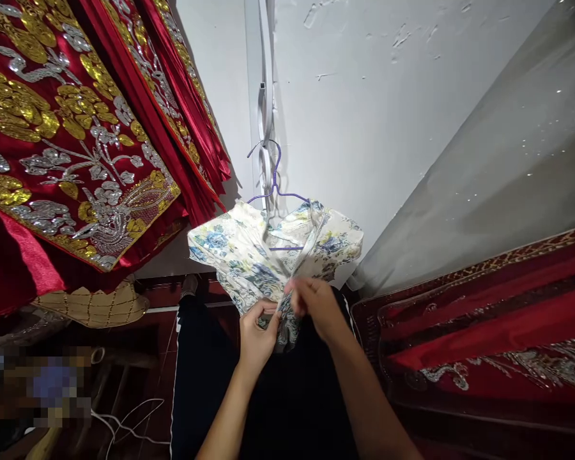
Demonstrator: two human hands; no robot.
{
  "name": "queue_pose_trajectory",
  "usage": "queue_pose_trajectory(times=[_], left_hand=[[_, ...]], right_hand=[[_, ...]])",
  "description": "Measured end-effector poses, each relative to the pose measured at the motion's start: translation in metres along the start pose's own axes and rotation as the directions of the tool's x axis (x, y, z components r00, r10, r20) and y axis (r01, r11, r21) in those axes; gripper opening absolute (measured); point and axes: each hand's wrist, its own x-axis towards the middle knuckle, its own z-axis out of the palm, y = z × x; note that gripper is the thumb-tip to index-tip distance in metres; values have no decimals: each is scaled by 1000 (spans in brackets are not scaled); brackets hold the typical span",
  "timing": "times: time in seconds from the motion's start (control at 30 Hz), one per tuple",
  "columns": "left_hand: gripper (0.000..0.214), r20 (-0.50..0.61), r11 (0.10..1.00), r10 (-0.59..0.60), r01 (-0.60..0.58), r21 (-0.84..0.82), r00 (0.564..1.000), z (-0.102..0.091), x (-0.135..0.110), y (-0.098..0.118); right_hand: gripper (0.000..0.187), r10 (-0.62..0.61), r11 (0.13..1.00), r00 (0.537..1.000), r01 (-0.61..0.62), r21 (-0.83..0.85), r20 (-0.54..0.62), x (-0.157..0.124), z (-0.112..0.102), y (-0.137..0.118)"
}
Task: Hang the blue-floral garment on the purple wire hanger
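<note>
A white blouse (239,246) with blue and yellow flowers hangs in front of me on a purple hanger (276,179). Its neckline falls in a V, and the hanger's lower bar shows through the opening. My left hand (259,329) pinches the front edge of the blouse low down, thumb and fingers closed on the cloth. Just above and to the right, my right hand (314,303) has its fingers curled together at the same front edge, below the V. Whether a button or other small fastener lies under those fingers is hidden.
Red garments with gold and silver sequins (100,140) hang at the left. A white wall strip (267,64) stands behind the hanger. Clear plastic sheeting (483,179) and red embroidered cloth (489,319) fill the right side. A white cable (129,428) lies on the floor at lower left.
</note>
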Motion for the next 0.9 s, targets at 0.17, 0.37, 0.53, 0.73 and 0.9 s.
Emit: queue_pose_trajectory(times=[0.17, 0.37, 0.53, 0.73, 0.9], left_hand=[[15, 158, 991, 69, -86, 102, 985, 12, 2, -5], [19, 166, 958, 208, -235, 166, 964, -7, 19, 12], [49, -65, 842, 527, -510, 175, 847, -35, 57, 79], [12, 148, 647, 650, -644, 408, 746, -34, 94, 145], [9, -243, 714, 685, -566, 413, 687, -69, 100, 148]], right_hand=[[24, -226, 970, 958, 239, 54, -179, 37, 1, -84], [23, -293, 956, 955, 294, 3, -53, 22, 10, -90], [31, -391, 917, 920, 390, -80, -1, -3, 24, -75], [29, -465, 871, 884, 445, -209, -54, 13, 31, -77], [33, -336, 896, 933, 275, -347, -128, 35, 21, -22]])
